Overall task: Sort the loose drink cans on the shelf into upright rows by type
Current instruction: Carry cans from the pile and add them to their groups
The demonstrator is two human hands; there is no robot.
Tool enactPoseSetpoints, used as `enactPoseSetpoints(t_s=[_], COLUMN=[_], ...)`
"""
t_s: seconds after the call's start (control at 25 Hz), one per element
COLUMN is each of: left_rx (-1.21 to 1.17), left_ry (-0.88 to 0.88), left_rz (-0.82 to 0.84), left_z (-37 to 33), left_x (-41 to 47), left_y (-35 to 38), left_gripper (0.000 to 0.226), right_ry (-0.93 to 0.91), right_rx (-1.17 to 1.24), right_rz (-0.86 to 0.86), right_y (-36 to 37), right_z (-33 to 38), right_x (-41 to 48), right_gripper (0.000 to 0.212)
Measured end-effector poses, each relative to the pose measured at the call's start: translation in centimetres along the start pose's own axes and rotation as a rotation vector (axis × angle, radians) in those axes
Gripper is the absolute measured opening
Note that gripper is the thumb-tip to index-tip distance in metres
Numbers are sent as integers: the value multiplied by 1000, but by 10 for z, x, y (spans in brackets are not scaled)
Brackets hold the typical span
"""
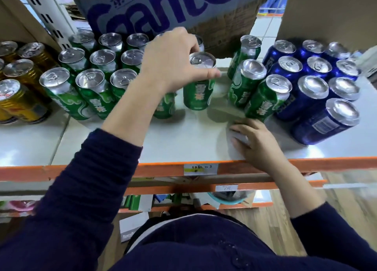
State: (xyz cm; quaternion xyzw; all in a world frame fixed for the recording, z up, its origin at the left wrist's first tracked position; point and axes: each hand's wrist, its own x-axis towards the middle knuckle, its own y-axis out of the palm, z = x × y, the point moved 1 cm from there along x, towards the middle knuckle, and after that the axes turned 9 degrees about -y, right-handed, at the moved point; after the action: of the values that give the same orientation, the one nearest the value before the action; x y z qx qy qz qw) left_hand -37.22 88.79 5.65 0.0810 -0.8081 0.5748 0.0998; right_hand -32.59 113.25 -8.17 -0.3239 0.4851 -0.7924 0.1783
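My left hand [175, 60] grips an upright green can [199, 87] by its top rim, at the right end of a block of several upright green cans [89, 83]. Three more green cans [246, 81] stand apart to the right, next to a block of several blue cans [312, 81]. My right hand [255, 142] rests on the white shelf [183, 140] near its front edge, fingers loosely bent, just below the nearest green can [267, 99]; it holds nothing. Gold cans [18, 99] stand at the far left.
A large cardboard box [169, 11] with purple lettering hangs over the back of the shelf. The shelf's orange front rail [234, 166] carries a price label. Lower shelves with packaged goods show below. A brown board [330, 13] stands at the back right.
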Motion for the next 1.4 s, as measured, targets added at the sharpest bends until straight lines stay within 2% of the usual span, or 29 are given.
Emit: enactPoseSetpoints(t_s=[0.2, 0.36, 0.6, 0.68, 0.76, 0.88, 0.96, 1.04, 1.12, 1.24, 1.32, 1.4], left_rx=[120, 163, 194, 234, 170, -106, -169, -144, -137, -130, -121, -127], left_ry=[-72, -132, -171, -113, 22, 175, 225, 243, 224, 172, 173, 177], left_rz=[47, 184, 129, 46, -26, 136, 259, 341, 365, 307, 293, 316], left_z=[5, 12, 7, -1, -12, -35, -52, -67, -76, -73, -65, -56], left_x=[44, 54, 47, 43, 38, 33, 36, 43, 51, 52, 42, 26], left_y=[16, 26, 28, 29, 33, 48, 61, 75, 86, 90, 85, 74], left_gripper=[79, 84, 81, 76, 58, 41, 55, 77, 83, 70, 58, 60], right_ry=[68, 56, 60, 82, 110, 120, 148, 205, 258, 284, 270, 265], right_rx=[19, 6, 36, 76, 111, 82, 12, -35, -72, -161, -182, -129], right_rz=[-8, -9, -15, -55, -168, -407, -486, -411, -230, -86, -60, -66], right_y=[4, 2, 1, -5, -19, -54, -75, -88, -94, -95, -91, -86], right_z=[-4, -3, -1, 1, 1, -5, -9, -14, -21, -28, -30, -30], right_x=[-1, -1, -1, -2, -2, 2, 8, 16, 25, 33, 33, 33], right_gripper=[28, 30, 28, 23, 18, 16, 22, 36, 52, 63, 66, 67])
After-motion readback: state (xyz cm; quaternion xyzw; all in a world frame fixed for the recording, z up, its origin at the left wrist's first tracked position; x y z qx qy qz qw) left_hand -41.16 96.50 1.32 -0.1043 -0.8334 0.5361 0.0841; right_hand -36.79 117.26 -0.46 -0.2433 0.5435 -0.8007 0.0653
